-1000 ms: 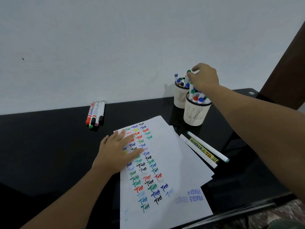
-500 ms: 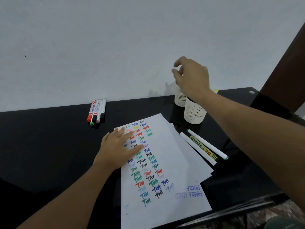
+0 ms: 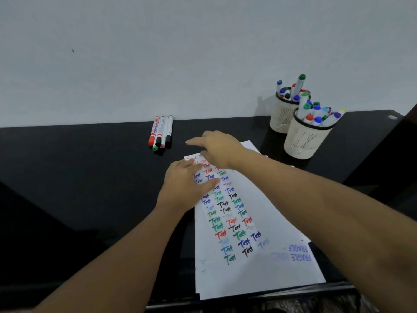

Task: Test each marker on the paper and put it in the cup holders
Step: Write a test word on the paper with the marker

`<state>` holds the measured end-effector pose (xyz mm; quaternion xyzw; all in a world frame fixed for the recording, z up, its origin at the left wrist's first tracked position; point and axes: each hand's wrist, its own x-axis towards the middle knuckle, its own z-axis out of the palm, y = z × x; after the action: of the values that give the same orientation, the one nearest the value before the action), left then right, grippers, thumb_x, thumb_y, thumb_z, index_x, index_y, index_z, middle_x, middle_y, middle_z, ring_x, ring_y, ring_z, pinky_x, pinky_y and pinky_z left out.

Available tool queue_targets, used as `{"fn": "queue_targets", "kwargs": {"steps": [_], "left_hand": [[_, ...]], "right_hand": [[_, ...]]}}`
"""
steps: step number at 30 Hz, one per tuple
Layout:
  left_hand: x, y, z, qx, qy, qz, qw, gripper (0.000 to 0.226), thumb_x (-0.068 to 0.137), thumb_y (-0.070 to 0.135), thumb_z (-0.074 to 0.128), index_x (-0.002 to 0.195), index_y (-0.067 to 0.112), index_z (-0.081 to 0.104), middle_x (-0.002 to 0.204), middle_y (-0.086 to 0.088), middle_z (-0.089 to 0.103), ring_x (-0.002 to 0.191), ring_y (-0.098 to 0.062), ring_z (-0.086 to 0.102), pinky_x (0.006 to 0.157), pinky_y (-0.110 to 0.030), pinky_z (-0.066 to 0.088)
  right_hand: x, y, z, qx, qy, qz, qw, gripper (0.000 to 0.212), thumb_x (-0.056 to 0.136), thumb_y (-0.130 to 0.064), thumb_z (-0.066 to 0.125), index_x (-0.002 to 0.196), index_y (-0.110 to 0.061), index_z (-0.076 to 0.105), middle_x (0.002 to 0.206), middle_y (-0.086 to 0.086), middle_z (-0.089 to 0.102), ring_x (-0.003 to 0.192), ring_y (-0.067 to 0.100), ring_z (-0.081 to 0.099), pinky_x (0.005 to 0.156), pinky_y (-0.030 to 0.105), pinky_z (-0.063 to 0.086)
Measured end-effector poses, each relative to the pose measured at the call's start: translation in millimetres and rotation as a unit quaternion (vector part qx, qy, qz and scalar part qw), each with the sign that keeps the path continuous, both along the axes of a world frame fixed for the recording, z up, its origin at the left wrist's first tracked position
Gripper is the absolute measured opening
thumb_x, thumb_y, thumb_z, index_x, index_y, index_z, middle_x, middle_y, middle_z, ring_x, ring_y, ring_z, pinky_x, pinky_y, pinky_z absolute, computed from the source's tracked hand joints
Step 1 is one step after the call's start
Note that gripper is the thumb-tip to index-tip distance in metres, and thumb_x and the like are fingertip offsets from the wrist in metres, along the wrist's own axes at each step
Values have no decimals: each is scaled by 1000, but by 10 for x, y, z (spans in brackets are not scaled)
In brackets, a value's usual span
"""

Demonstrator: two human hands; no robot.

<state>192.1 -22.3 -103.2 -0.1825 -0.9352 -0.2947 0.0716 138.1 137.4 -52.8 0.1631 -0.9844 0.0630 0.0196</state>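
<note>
A white paper (image 3: 259, 272) covered in coloured "Test" marks lies on the black table (image 3: 79, 177). My left hand (image 3: 185, 186) presses flat on its upper left part. My right hand (image 3: 216, 146) hovers above the paper's top edge with fingers stretched leftward and holds nothing. A group of several markers (image 3: 161, 133) lies side by side at the back of the table, left of that hand. Two cream cup holders (image 3: 304, 141) (image 3: 281, 116) full of markers stand at the back right. My right arm hides the markers that lay right of the paper.
A pale wall (image 3: 180, 53) rises directly behind the table. The table's front edge (image 3: 248, 299) runs just below the paper. A dark upright surface (image 3: 406, 136) stands at the far right.
My right hand left the cup holders and swung left and down across the paper toward the lying markers. The left hand stayed on the paper.
</note>
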Motion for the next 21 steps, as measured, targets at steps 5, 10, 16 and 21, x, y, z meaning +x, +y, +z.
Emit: {"fn": "queue_targets", "kwargs": {"steps": [5,10,16,21], "left_hand": [[-71,-22,-88,-3,-1,-3,1000,75,73,85,52,120,30,71,124,15,65,123,-15,47,106,-43,43],[-104,-14,-109,-5,-5,-6,1000,71,73,81,53,119,30,69,122,16,64,123,-13,44,106,-41,42],[-91,-7,-98,-11,-1,-8,1000,84,69,84,44,122,25,70,136,10,60,128,-17,42,112,-41,36],[-87,-14,-107,-15,-16,-1,1000,82,74,83,53,129,24,67,143,8,55,134,-16,37,113,-44,36]], "right_hand": [[-397,-293,-31,82,-2,31,996,73,100,-11,56,157,-49,30,144,5,50,124,25,51,98,43,48],[-658,-505,-130,144,-5,55,988,84,96,-12,62,159,-51,22,148,7,46,122,28,50,91,42,47],[-705,-566,-110,93,48,55,993,45,94,-6,56,132,-30,53,116,2,59,95,21,53,75,36,35],[-719,-502,-125,90,67,54,992,39,93,-4,55,122,-30,56,106,0,58,90,21,55,74,36,34]]}}
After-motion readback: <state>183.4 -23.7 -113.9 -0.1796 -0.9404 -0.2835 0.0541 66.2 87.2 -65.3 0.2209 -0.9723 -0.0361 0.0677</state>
